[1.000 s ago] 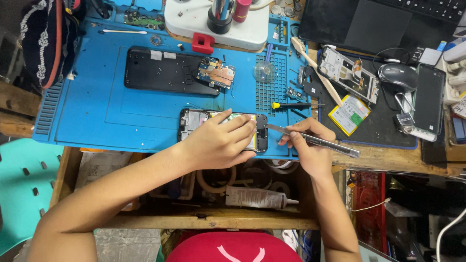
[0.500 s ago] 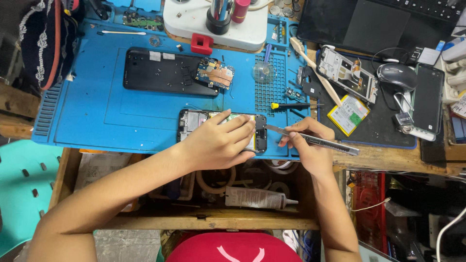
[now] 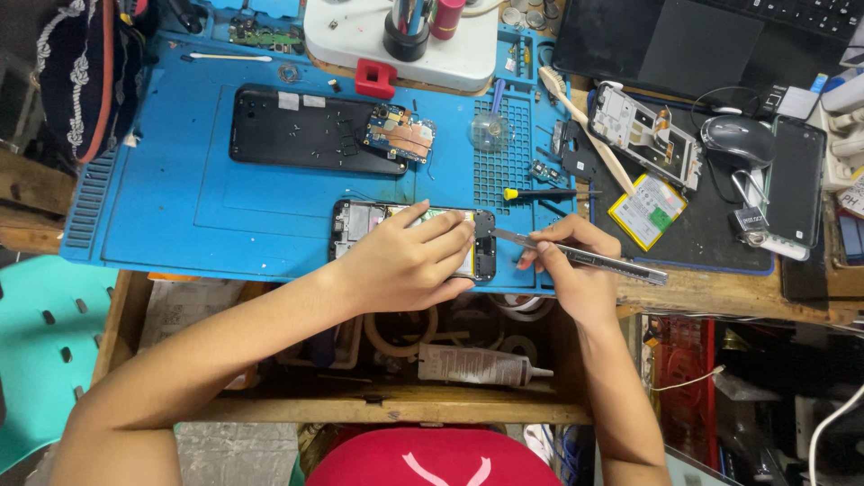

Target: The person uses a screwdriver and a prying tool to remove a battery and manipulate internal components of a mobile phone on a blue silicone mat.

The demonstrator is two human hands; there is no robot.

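A: Diff vs half a second back? Start big.

B: Nothing moved. Blue repair mat (image 3: 180,207) same spot, both hands unchanged, view barely shifted.

A: Work piece?

B: Opened phone (image 3: 355,225) on the mat's near edge, roughly 6 o'clock of the mat. Long axis runs 9-to-3, parallel to that edge; camera end with the black cover points to 3 o'clock. Second gutted phone (image 3: 288,130) with its circuit board lies at 12 o'clock of it, well apart.

A: Hands?

B: Left hand (image 3: 405,265) lies flat over the phone's middle, fingers spread and pressing down, pinning it. Right hand (image 3: 571,270) fingers pinched shut on metal tweezers (image 3: 576,256); tips aim to 9 o'clock, touching the phone's right end.

A: Room?

B: Tight at 6 o'clock: phone sits just beside the mat edge, open drawer with a glue tube (image 3: 477,364) below. Bare mat at 9 o'clock. At 3 o'clock a yellow-tipped screwdriver (image 3: 540,193) lies near, then a battery (image 3: 646,211).
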